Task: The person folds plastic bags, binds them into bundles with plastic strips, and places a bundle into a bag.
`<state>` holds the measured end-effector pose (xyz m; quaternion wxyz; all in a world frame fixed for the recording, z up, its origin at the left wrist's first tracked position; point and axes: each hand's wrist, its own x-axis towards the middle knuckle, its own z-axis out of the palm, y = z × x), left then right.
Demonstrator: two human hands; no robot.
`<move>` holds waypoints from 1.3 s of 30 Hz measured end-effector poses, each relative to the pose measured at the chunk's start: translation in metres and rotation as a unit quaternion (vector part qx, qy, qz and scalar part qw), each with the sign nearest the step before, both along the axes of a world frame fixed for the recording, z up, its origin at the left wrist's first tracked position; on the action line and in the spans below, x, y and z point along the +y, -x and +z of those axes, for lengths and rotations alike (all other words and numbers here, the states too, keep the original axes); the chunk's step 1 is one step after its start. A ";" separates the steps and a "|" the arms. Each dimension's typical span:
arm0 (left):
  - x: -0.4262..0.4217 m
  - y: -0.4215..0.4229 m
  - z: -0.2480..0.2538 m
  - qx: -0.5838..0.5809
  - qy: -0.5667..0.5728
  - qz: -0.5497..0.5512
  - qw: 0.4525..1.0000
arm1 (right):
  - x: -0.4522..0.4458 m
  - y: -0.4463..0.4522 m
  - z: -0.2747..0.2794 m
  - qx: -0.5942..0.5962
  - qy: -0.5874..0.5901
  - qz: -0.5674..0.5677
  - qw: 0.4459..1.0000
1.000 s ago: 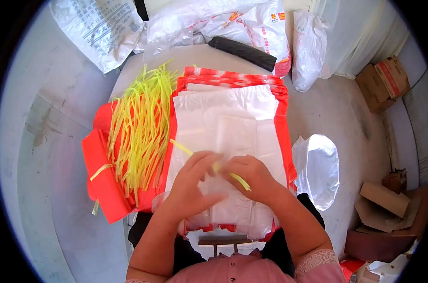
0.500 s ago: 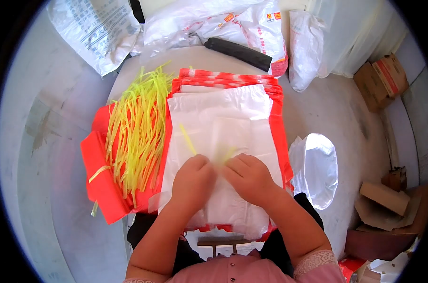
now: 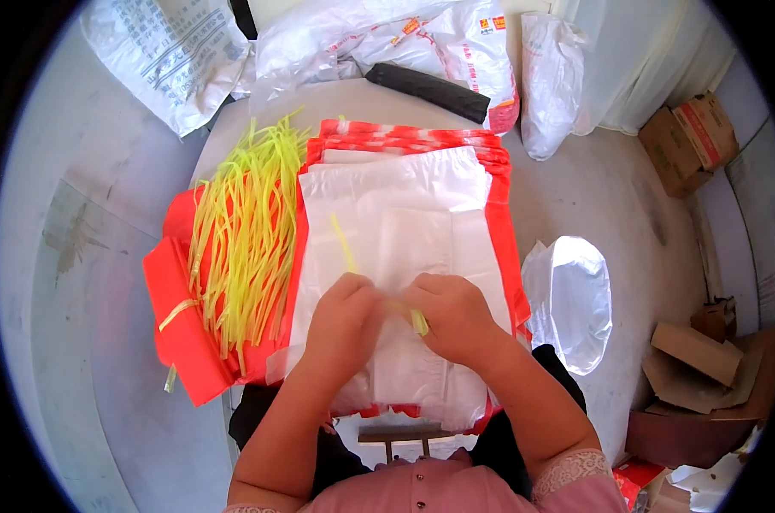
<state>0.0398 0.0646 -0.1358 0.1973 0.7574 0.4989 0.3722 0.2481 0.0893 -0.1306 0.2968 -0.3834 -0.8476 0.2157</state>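
Bare hands (image 3: pixel 346 329), two; yellow strip ends (image 3: pixel 343 242) at them, two (heaped yellow strips (image 3: pixel 244 248): dozens, too tangled to tally); black roll (image 3: pixel 428 93), one; tied red bundle (image 3: pixel 189 342), one.

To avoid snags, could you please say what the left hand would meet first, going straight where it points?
Likely the white plastic sheet just ahead of the left hand, though depth is unclear.
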 end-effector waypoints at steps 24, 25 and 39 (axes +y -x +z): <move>0.006 -0.008 -0.011 0.204 0.035 0.111 0.972 | 0.007 -0.039 0.010 -0.122 -0.061 0.017 0.990; 0.006 -0.008 -0.011 0.207 0.034 0.113 0.971 | 0.007 -0.039 0.010 -0.151 -0.073 0.027 0.985; 0.004 -0.007 -0.009 0.205 -0.001 0.124 0.971 | -0.003 0.003 0.001 0.121 0.251 -0.063 0.958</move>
